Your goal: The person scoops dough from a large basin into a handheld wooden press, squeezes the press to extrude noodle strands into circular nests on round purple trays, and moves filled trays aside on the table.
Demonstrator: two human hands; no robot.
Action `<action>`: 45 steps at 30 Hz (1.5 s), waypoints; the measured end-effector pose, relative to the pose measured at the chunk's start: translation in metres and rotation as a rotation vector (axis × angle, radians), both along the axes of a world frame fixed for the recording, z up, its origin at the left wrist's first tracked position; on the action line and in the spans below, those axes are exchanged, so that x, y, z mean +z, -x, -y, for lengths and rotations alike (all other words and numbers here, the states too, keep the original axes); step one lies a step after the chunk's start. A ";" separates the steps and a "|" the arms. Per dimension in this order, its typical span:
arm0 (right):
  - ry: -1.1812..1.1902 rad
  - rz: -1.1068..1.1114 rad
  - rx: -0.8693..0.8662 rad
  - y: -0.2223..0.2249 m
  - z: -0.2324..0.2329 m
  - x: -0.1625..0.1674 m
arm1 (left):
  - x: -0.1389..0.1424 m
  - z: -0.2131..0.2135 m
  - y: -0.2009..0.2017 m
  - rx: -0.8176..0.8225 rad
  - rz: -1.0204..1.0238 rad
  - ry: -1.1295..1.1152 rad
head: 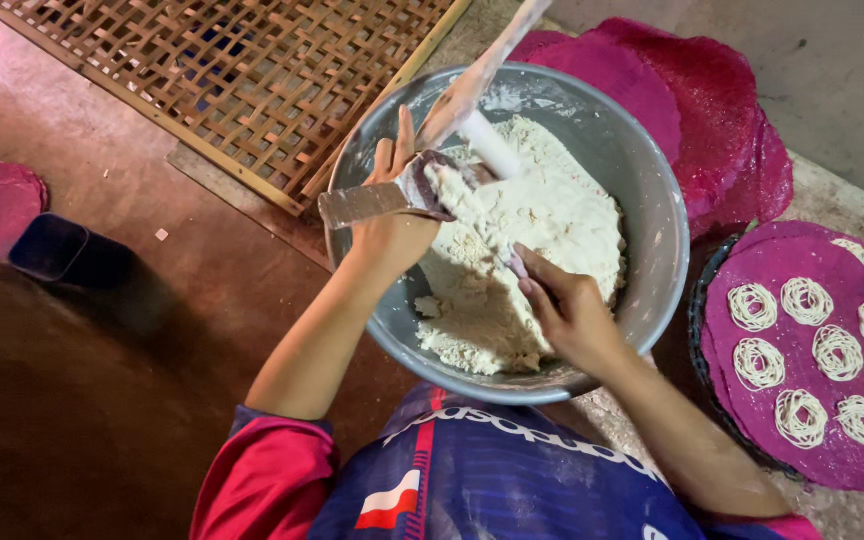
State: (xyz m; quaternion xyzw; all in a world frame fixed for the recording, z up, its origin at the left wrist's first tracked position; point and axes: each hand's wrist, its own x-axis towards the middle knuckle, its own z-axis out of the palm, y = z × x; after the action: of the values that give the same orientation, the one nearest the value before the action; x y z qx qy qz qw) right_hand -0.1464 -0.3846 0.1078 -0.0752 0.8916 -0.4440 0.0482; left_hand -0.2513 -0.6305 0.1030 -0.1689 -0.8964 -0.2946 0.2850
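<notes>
1 view only, from the head, looking almost straight down and close in. The metal bowl point(652, 240) fills the centre, the person's own chest runs along the bottom edge, floor and woven rack point(242, 80) sit up top.

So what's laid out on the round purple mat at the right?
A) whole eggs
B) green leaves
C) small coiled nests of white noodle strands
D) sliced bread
C: the purple mat carries several small coiled white noodle nests, lying apart from one another.
</notes>
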 end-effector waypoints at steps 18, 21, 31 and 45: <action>-1.120 -0.378 0.411 -0.010 0.010 0.151 | -0.022 0.039 -0.029 -0.181 0.568 -0.110; -1.307 -0.267 0.407 -0.008 0.007 0.160 | -0.023 0.046 -0.024 -0.182 0.321 0.098; -1.038 -0.337 0.456 0.002 0.046 0.105 | -0.051 0.036 -0.024 -0.244 0.384 -0.134; 0.120 -0.024 0.051 0.000 0.011 -0.026 | -0.035 0.024 0.002 0.011 0.008 0.020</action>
State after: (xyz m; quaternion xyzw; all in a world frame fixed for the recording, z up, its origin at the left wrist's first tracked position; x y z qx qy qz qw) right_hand -0.1466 -0.3960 0.0816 -0.1059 0.8617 -0.4942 0.0444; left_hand -0.2535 -0.6547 0.0683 -0.1659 -0.9013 -0.2847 0.2813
